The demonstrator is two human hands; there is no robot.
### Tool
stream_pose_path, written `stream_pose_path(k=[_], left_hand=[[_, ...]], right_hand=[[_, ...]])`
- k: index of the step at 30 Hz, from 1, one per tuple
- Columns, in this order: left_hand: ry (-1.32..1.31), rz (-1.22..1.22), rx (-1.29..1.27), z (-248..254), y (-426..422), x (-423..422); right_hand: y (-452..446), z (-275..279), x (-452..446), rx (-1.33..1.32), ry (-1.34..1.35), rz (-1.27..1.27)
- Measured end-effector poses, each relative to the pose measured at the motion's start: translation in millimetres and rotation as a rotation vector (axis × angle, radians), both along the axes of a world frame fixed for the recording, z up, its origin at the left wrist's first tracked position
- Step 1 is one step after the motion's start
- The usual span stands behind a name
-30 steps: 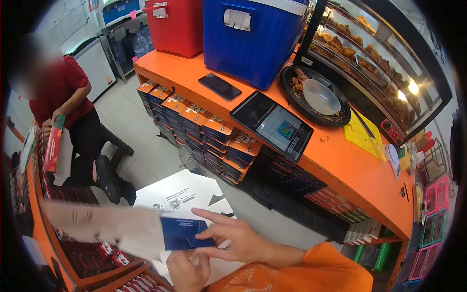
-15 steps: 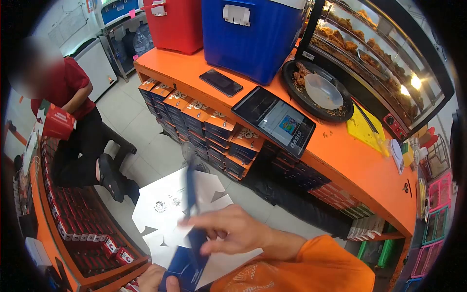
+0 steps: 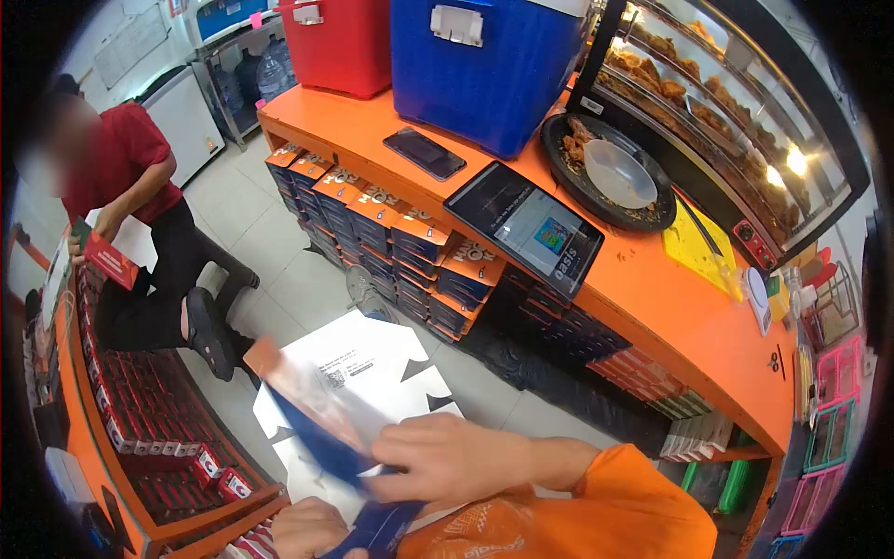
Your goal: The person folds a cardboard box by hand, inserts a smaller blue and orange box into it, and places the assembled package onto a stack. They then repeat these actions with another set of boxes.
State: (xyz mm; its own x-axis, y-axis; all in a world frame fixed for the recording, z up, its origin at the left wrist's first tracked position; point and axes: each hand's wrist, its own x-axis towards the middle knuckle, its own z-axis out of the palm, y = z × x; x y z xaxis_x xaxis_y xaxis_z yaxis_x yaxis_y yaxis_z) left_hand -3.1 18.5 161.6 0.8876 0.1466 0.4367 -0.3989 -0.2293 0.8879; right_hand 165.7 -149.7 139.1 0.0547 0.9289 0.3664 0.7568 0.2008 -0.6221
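A dark blue carton with an orange flap, blurred by motion, is between my hands over my lap. My right hand is closed on its upper part, fingers pinching the blue card. Low in the view, my left hand grips the carton's lower end, its thumb on the blue panel. Beneath them lie flat white carton blanks, the top one printed with a QR code and small text. Their lower part is hidden behind my hands and the carton.
Folded blue-and-orange cartons fill the shelf below the orange counter. On it are a tablet, phone, coolers and a black tray. At left, a person in red holds a red carton beside red-box shelves.
The blue carton has swung to the left and its orange flap now shows. My right hand has moved slightly down. The person at left has lowered and tilted the red carton.
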Motion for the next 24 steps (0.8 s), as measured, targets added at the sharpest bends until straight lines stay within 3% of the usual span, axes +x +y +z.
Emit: stream_pose_path(k=[1, 3, 5, 7, 9, 11, 12, 15, 16, 17, 19, 23, 24], left_hand=[[-0.039, 0.015, 0.075, 2, 6, -7], [-0.069, 0.035, 0.148, 8, 20, -31], [0.054, 0.196, 0.372, 16, 33, -56], [0.147, 0.192, 0.388, 11, 25, -63], [0.244, 0.202, 0.392, 11, 7, -55], [0.368, 0.308, 0.366, 18, -13, -32], [0.539, 0.418, 0.194, 17, -19, -37], [0.579, 0.322, 0.204, 15, -15, -31], [0.582, 0.274, 0.218, 13, -15, -29], [0.591, 0.228, 0.232, 12, -13, -31], [0.619, 0.141, 0.247, 7, -12, -31], [0.699, 0.045, 0.226, -15, 4, -37], [0.705, 0.048, 0.029, -28, 12, -42]], right_hand=[[-3, -3, 12, 0.07, 0.063, 0.055], [-19, -4, 40, -0.042, 0.142, 0.089], [-26, -1, 57, -0.009, 0.277, -0.129], [-13, -2, 50, -0.051, -0.092, -0.333], [16, -19, 18, 0.136, 0.053, -0.178], [36, -11, -23, 0.302, 0.031, -0.01], [43, -14, -40, 0.4, 0.062, 0.049], [47, -15, -50, 0.472, 0.16, 0.059], [48, -19, -48, 0.336, 0.398, 0.122], [46, -21, -45, 0.342, 0.396, 0.128], [42, -18, -32, 0.417, 0.522, -0.009], [38, -2, -9, 0.611, 0.464, 0.102], [34, -1, -5, 0.643, 0.485, 0.178]])
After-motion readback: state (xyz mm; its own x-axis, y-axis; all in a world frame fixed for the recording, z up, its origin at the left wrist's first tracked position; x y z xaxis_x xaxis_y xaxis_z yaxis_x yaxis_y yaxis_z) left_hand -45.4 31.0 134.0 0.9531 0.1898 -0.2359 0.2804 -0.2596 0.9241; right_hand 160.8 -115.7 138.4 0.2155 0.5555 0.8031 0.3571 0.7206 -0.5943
